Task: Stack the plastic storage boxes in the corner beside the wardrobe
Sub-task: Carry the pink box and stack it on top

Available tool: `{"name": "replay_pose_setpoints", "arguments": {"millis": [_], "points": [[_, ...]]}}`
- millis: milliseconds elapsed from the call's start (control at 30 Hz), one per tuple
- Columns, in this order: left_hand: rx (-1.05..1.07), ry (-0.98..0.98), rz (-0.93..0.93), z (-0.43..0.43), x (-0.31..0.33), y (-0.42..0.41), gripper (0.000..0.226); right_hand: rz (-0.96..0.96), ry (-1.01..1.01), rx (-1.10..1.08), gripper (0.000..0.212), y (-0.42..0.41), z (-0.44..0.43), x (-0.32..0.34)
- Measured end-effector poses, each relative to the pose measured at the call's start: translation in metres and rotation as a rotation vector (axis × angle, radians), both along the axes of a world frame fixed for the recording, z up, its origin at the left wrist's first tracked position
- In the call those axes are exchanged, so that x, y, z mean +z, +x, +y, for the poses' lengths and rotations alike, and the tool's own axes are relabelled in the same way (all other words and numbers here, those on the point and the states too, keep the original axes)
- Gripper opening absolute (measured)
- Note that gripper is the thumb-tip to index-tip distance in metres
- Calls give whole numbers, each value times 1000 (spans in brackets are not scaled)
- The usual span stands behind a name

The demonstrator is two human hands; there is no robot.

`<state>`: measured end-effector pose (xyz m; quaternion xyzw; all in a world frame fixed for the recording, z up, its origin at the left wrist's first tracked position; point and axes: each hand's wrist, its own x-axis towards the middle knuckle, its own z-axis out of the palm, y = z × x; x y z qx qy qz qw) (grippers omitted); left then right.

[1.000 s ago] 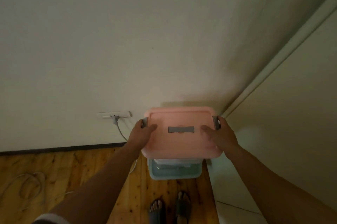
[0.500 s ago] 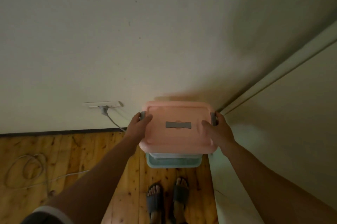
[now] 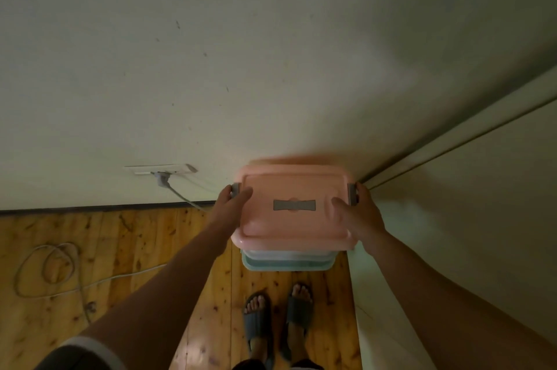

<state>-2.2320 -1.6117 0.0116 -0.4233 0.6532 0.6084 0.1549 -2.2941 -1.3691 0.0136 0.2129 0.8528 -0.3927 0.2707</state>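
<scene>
– Boxes first: where are they?
– In the far corner, between the wall (image 3: 211, 68) and the wardrobe (image 3: 482, 219) on the right. The pink box (image 3: 294, 207) is directly over the blue-green box (image 3: 287, 264), which stands on the wooden floor (image 3: 120, 249). Only the near edge of the lower one shows. Whether the pink box fully rests on it, I cannot tell.
– And the hands?
– Both hold the pink box by its short ends. The left hand (image 3: 232, 204) grips the left end, with the thumb lying on the lid beside the grey latch (image 3: 235, 189). The right hand (image 3: 358, 213) grips the right end in the same way, thumb on the lid.
– What is on the lid?
– A flat grey handle (image 3: 294, 205) in the middle.
– Anything else around?
– A socket (image 3: 161, 169) on the wall at the left, with a plug in it, and a pale cable (image 3: 48, 267) looped on the floor further left. Near the boxes, two feet in grey slippers (image 3: 256, 318).
</scene>
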Motion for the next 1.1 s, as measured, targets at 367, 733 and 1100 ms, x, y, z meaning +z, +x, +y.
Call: {"name": "replay_pose_setpoints", "arguments": {"millis": [367,733,1100], "points": [[-2,-16,-5,3,-13,-2,68,-9,11,11,59,-4,0,-11],[-4,-37,17,4,-7,-4,67,-9,8,26,67,-6,5,-4],[-60,-130,97,-3,35,-3,65,57,16,47,74,-3,6,32]]}}
